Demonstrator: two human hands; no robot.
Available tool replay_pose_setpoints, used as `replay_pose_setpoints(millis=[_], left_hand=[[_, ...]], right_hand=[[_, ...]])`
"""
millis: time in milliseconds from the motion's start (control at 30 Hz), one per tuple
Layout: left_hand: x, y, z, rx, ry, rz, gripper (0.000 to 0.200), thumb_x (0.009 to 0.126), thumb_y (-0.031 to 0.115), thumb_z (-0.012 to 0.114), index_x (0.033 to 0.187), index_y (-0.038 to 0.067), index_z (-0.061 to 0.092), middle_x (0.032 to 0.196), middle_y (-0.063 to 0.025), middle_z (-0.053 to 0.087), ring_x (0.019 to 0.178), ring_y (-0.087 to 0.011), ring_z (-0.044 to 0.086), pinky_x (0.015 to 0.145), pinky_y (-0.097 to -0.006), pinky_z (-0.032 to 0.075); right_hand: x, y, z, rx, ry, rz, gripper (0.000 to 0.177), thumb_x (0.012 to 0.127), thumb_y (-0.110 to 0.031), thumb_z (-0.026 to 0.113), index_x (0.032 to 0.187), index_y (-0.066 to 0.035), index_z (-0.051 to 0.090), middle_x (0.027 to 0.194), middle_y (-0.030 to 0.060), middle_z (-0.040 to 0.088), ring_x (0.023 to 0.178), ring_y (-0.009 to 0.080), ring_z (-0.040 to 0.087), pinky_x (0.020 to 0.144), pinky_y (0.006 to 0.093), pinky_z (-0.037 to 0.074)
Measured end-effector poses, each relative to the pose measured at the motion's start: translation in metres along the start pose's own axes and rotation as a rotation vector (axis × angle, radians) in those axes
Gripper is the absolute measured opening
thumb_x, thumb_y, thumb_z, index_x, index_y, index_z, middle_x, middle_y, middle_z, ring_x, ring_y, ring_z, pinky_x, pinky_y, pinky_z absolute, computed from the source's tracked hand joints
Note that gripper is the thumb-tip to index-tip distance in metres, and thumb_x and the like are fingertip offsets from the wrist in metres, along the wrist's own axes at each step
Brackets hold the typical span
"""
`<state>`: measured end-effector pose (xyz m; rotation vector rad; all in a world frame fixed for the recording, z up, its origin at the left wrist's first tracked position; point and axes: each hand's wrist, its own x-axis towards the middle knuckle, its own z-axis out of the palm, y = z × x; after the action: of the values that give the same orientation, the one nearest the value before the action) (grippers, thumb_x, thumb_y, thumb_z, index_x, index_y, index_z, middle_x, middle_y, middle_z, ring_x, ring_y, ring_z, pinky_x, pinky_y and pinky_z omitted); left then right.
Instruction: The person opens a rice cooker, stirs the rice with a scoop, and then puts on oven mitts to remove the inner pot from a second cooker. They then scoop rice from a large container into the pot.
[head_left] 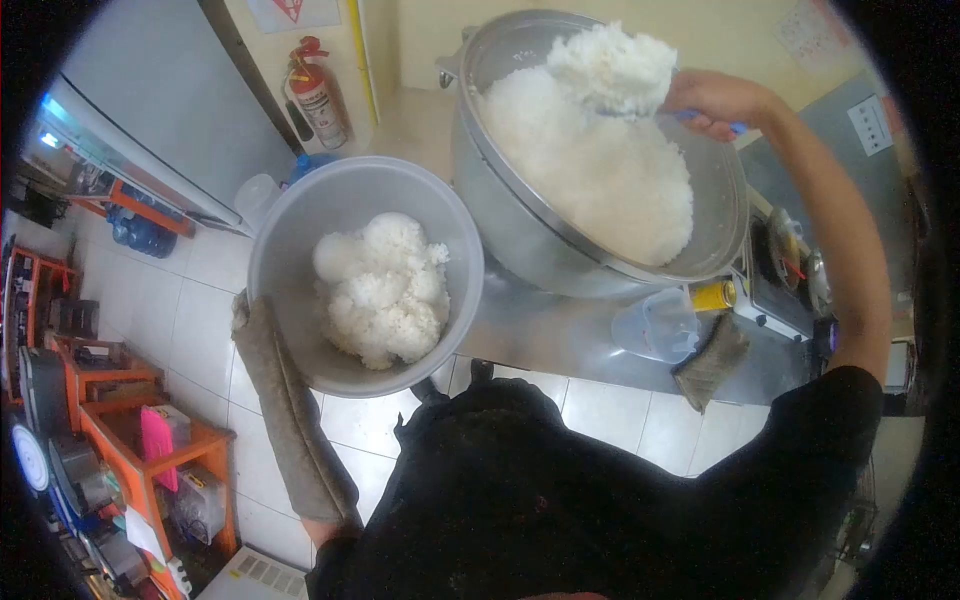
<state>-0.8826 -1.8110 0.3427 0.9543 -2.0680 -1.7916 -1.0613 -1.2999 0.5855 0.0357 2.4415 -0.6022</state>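
My right hand [712, 100] is closed around the blue handle [738, 128] of a rice scoop, which carries a large heap of white rice [615, 68] over a big metal pot [500, 215]. The heap hides the scoop's head. Cooked rice [590, 190] fills much of the pot. A worn oven mitt [295, 415] covers my left hand and forearm. That mitted hand grips the left rim of a grey plastic basin [285, 240], its fingers partly hidden by the wall. Clumps of rice [385, 295] lie in the basin, just left of the pot.
On the metal counter [540, 335] stand a clear plastic container [655, 328], a yellow can [713, 295] and a second mitt [712, 362]. A stove [775, 300] is at the right. A fire extinguisher [315, 95] hangs behind the basin. An orange shelf [150, 460] stands left.
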Motion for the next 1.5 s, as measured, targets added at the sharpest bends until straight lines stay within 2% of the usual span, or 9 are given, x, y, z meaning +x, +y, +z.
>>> replay_pose_setpoints(millis=[33,200,400,533,633,867,1100,1233,1500], left_hand=[[0.009,-0.014,-0.002,-0.073,-0.032,0.02,0.045,0.093,0.024,0.05,0.129,-0.002,0.058,0.111,-0.0164,0.066,0.098,-0.0254,0.065,0.086,-0.037,0.053],[-0.02,0.017,0.001,-0.055,-0.009,-0.004,0.042,0.095,0.019,0.048,0.13,-0.003,0.057,0.111,-0.0166,0.066,0.097,-0.0249,0.066,0.083,-0.0361,0.055],[0.002,-0.013,-0.014,-0.11,-0.032,0.071,0.039,0.095,0.019,0.05,0.126,-0.002,0.06,0.105,-0.0149,0.068,0.095,-0.0225,0.065,0.084,-0.0331,0.052],[-0.002,-0.009,-0.018,-0.134,-0.068,0.011,0.042,0.099,0.026,0.052,0.129,-0.002,0.059,0.116,-0.0176,0.067,0.103,-0.0246,0.064,0.092,-0.0362,0.051],[-0.008,-0.002,-0.02,-0.137,-0.058,0.016,0.04,0.098,0.024,0.051,0.129,-0.001,0.06,0.115,-0.0175,0.067,0.102,-0.0252,0.065,0.091,-0.0372,0.052],[-0.006,0.008,-0.016,0.067,-0.023,0.021,0.043,0.099,0.03,0.049,0.13,0.002,0.06,0.114,-0.0179,0.067,0.103,-0.0274,0.065,0.09,-0.0386,0.052],[-0.003,0.015,-0.002,-0.014,-0.005,0.026,0.044,0.092,0.022,0.048,0.126,-0.002,0.061,0.107,-0.0175,0.067,0.094,-0.0245,0.065,0.087,-0.0368,0.052],[0.021,0.007,-0.004,0.126,0.046,0.027,0.044,0.09,0.025,0.048,0.123,-0.002,0.062,0.104,-0.0156,0.067,0.091,-0.0242,0.064,0.086,-0.0363,0.051],[0.009,0.0,0.01,-0.04,-0.005,0.006,0.038,0.092,0.023,0.047,0.119,0.0,0.061,0.105,-0.0142,0.065,0.092,-0.0227,0.064,0.087,-0.0366,0.051]], right_hand=[[-0.001,-0.007,-0.005,-0.038,0.074,-0.009,0.029,0.102,-0.033,0.055,0.093,-0.007,0.064,0.054,-0.0066,0.034,0.034,0.0066,0.033,0.03,0.0267,0.026],[-0.002,-0.091,0.001,-0.267,0.033,-0.088,0.03,0.096,-0.035,0.061,0.09,-0.006,0.061,0.055,-0.0017,0.046,0.034,0.0067,0.038,0.032,0.0276,0.031],[0.064,-0.166,0.21,-0.907,0.267,-0.892,0.041,0.097,-0.019,0.052,0.133,-0.001,0.058,0.075,0.0176,0.068,0.065,0.029,0.069,0.054,0.0396,0.054],[0.036,-0.2,0.275,-0.887,0.365,-0.805,0.05,0.096,-0.015,0.052,0.144,-0.003,0.047,0.084,0.0175,0.071,0.075,0.0368,0.07,0.069,0.0476,0.057],[0.034,-0.19,0.25,-1.098,0.474,-1.003,0.028,0.095,-0.014,0.052,0.116,0.002,0.06,0.082,0.0201,0.071,0.073,0.0368,0.07,0.063,0.0489,0.057],[0.033,-0.114,0.099,-0.907,0.898,-0.611,0.033,0.101,-0.025,0.052,0.129,-0.007,0.055,0.086,0.0237,0.069,0.081,0.043,0.067,0.072,0.0562,0.051],[0.164,0.077,-0.003,-1.03,0.744,-0.054,0.032,0.098,-0.02,0.053,0.126,-0.004,0.055,0.102,0.0251,0.071,0.095,0.0432,0.07,0.082,0.0553,0.055],[0.231,0.094,0.01,-0.865,0.887,-0.097,0.032,0.1,-0.02,0.052,0.127,-0.004,0.055,0.105,0.0246,0.071,0.099,0.0438,0.069,0.084,0.0554,0.056],[0.199,0.089,0.045,-0.725,0.401,-0.249,0.042,0.103,-0.026,0.053,0.138,-0.002,0.053,0.106,0.0288,0.069,0.101,0.0453,0.066,0.089,0.0533,0.052]])
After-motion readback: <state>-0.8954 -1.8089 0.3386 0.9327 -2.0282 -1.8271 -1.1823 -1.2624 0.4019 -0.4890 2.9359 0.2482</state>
